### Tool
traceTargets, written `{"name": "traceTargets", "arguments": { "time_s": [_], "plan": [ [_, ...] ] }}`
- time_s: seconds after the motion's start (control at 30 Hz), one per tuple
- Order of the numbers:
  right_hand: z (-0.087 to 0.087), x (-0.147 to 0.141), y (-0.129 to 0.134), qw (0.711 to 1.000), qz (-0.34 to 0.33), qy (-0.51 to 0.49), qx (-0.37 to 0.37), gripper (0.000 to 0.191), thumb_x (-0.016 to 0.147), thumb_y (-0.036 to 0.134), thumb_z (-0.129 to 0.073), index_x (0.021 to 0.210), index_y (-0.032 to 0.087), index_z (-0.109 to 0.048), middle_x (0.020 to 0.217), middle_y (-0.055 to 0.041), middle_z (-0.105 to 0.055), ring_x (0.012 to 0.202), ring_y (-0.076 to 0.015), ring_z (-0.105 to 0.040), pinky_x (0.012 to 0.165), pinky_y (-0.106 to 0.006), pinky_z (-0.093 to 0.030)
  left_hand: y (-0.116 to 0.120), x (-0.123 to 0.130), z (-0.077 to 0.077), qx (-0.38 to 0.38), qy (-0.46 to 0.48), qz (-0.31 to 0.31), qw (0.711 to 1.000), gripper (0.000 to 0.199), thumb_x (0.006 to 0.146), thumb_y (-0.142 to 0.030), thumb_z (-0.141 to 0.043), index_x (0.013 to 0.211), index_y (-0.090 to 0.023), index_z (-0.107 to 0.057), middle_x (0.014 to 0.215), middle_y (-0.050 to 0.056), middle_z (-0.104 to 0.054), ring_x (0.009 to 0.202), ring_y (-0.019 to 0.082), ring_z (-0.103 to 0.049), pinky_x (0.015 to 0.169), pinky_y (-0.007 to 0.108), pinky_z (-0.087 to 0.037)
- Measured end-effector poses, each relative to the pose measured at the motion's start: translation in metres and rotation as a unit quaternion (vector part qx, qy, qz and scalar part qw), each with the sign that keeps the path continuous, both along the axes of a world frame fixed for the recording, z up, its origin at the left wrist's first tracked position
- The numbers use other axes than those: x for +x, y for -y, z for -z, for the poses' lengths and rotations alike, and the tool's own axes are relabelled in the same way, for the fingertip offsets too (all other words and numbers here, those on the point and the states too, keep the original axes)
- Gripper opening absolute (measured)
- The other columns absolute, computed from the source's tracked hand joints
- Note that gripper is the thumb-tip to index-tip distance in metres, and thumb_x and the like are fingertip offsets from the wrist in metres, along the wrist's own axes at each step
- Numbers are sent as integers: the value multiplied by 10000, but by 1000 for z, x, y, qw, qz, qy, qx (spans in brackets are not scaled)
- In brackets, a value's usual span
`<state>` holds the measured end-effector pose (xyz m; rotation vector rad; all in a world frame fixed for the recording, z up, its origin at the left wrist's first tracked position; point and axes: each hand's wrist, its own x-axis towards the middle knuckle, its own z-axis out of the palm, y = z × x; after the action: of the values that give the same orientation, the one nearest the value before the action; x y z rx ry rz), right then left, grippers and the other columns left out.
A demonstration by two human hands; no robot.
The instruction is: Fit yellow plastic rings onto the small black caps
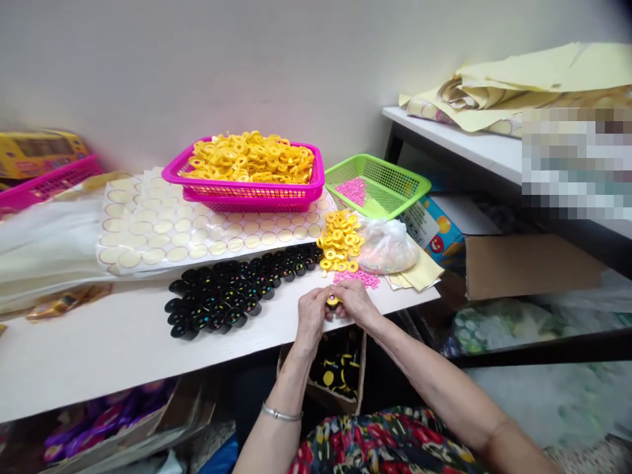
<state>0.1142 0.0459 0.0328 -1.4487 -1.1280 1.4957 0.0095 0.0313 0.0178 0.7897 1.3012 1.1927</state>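
At the table's front edge, my left hand [314, 315] and my right hand [353, 301] meet with their fingers closed around a small black and yellow round piece [332, 301]. Just beyond them lie small pink pieces [363, 279] and a heap of yellow rings [340, 240]. To the left stand rows of small black cups [217, 296] with coloured bits inside. Below my hands, an open cardboard box [361, 375] holds black and yellow pieces [336, 374].
A pink basket [257, 192] full of yellow rings sits at the back on sheets printed with circles [148, 243]. Beside it are a green basket [378, 204] and a plastic bag [390, 247]. A higher white shelf [444, 135] stands at the right.
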Motion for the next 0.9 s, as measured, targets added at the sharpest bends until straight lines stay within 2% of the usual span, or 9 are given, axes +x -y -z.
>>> {"name": "traceTargets", "arguments": {
  "time_s": [0.13,0.23,0.3,0.4,0.47,0.57,0.67,0.8,0.9],
  "plan": [
    [4,-2,-1,1000,6,13,7,172,700,298,-524,600,158,-538,393,41,-506,320,-100,-490,307,-181,-367,-1,5,4,8,-18,-26,999,298,637,-395,-643,600,-107,-574,395,-54,-467,317,60,-409,329,170,-324],
    [5,-5,-4,1000,10,24,17,186,698,295,-529,566,166,-515,347,54,-452,294,-108,-468,287,-187,-335,0,5,3,11,-34,-29,999,304,655,-407,-628,617,-112,-566,405,-53,-477,328,80,-443,345,185,-345],
    [4,-5,-5,999,3,22,29,207,701,308,-539,553,165,-514,338,55,-438,289,-113,-464,285,-191,-322,3,2,1,22,-14,-3,1000,323,673,-425,-620,661,-104,-584,466,-34,-522,385,91,-483,397,202,-393],
    [1,-1,-1,999,3,12,51,263,728,363,-538,562,160,-524,366,46,-458,315,-108,-470,314,-197,-341,10,-4,-1,73,7,64,995,355,654,-395,-664,842,-97,-629,676,19,-618,565,110,-554,551,230,-460],
    [-3,4,8,998,-1,-9,66,312,753,419,-527,590,154,-541,407,38,-481,348,-95,-471,350,-197,-364,15,-7,-1,106,-20,86,990,416,598,-350,-723,927,-111,-633,776,36,-625,663,127,-567,630,243,-465],
    [-7,18,26,990,-62,-91,90,310,752,447,-558,721,144,-617,614,3,-586,496,-94,-536,471,-208,-442,24,-9,-4,156,-96,76,980,354,577,-317,-748,863,-130,-654,806,33,-593,736,140,-551,675,245,-449],
    [-7,36,41,973,-104,-179,105,291,691,370,-661,906,174,-658,862,-18,-630,666,-106,-574,615,-232,-478,34,-8,-14,206,-163,80,962,257,614,-319,-729,800,-156,-657,793,25,-572,734,140,-524,673,250,-435],
    [-1,57,53,958,-96,-259,75,427,563,287,-771,962,186,-661,935,-34,-657,828,-152,-596,765,-287,-476,49,-5,-33,300,-261,103,912,230,641,-314,-718,827,-189,-663,818,50,-605,825,185,-508,764,318,-429],
    [0,68,57,928,-162,-336,18,525,525,272,-793,1019,179,-643,980,-59,-658,868,-181,-611,786,-331,-485,56,-1,-44,367,-304,129,870,222,641,-300,-720,824,-188,-663,784,61,-620,851,205,-498,759,339,-432]
  ]
}}
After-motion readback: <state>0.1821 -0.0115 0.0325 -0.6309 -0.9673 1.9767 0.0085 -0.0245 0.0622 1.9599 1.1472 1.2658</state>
